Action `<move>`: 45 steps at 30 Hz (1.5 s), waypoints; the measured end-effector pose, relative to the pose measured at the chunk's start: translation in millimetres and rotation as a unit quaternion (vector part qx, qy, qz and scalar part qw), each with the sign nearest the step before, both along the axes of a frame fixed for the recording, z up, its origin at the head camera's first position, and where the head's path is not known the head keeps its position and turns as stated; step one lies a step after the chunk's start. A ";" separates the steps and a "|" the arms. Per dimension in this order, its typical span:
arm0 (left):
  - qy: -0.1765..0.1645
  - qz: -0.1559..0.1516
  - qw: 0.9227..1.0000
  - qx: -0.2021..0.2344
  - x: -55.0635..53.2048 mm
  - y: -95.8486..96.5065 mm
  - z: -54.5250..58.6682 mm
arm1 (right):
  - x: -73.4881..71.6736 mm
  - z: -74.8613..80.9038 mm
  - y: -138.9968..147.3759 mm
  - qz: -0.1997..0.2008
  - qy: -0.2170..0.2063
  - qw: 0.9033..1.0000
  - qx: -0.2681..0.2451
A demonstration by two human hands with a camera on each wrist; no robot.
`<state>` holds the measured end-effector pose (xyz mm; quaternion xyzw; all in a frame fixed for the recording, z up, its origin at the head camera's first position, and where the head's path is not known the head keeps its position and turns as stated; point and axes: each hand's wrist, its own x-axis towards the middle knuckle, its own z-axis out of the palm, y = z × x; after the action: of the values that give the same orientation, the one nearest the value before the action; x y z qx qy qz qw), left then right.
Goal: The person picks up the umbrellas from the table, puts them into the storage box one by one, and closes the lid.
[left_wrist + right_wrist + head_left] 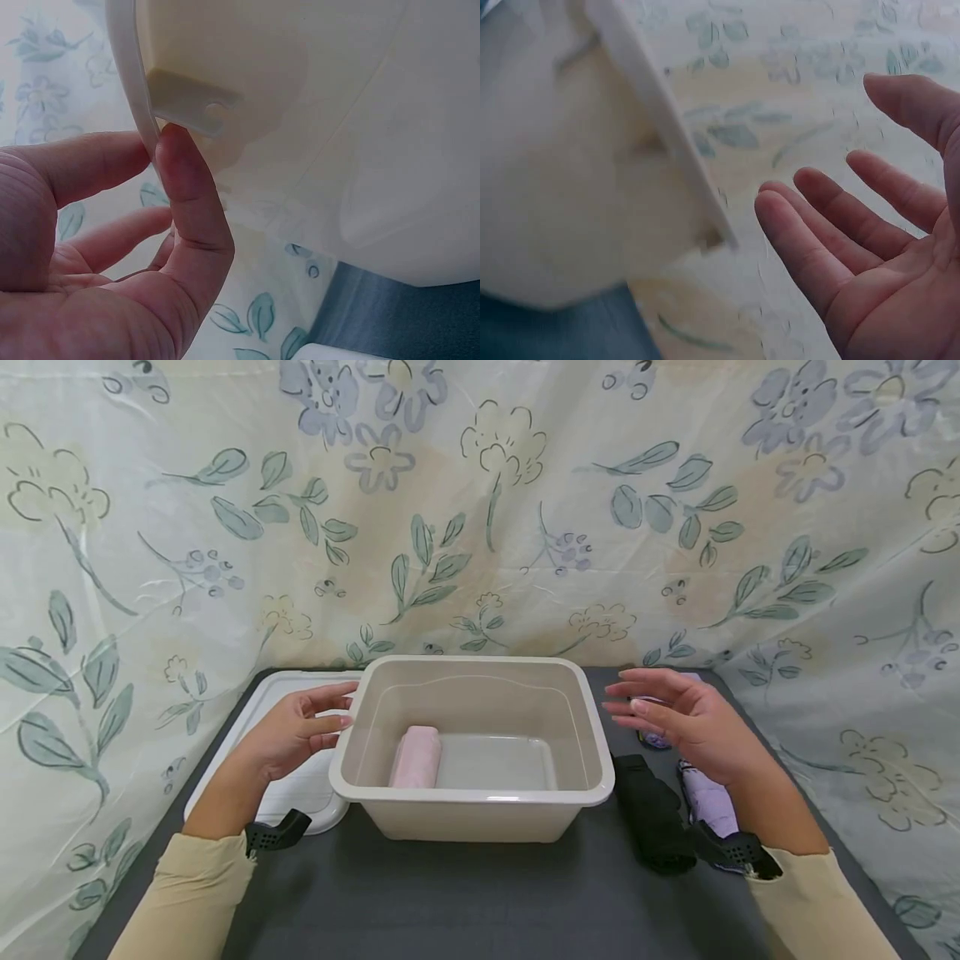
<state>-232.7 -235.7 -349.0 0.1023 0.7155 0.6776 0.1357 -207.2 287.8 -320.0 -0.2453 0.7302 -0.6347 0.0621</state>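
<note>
A beige plastic bin (480, 817) stands in the middle of the dark table in the head view. Inside it, against the left, lies a pink rolled cloth (417, 758). My left hand (303, 727) is at the bin's left rim, and the left wrist view shows the rim (135, 82) pinched between fingertips. On the other side, my right hand (678, 718) hovers apart from the bin with loosely extended fingers and nothing in it. Below that hand lie a black rolled cloth (651, 818) and a purple patterned rolled cloth (708, 802).
A white lid (300, 793) lies flat at the left, partly under the left hand and the bin. Another patterned item (654, 740) is mostly hidden behind the right hand. Floral sheeting (480, 568) rises behind the dark table (465, 893) and along its sides.
</note>
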 end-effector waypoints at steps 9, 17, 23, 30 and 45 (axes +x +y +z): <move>-0.001 -0.001 1.000 -0.004 -2.2 -0.3 0.9 | 12.2 -24.9 36.5 -0.116 0.023 0.989 0.090; 0.001 -0.003 1.000 -0.002 -2.6 0.5 -0.3 | 20.4 -44.4 64.2 -0.128 0.030 0.987 0.098; -0.003 -0.003 1.000 0.015 -2.2 0.2 -1.6 | 31.0 -62.8 82.2 -0.166 0.027 0.972 0.161; -0.002 -0.002 1.000 0.016 -4.1 -0.5 -5.5 | 38.5 -89.4 101.8 -0.245 0.010 0.947 0.210; 0.001 -0.004 1.000 0.020 -4.5 -1.1 -7.9 | 45.1 -122.0 129.3 -0.343 -0.039 0.888 0.303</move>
<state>-237.1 -236.8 -356.9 0.1084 0.7013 0.6914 0.1357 -162.1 417.0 -442.0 0.0759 0.9225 -0.3736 -0.0597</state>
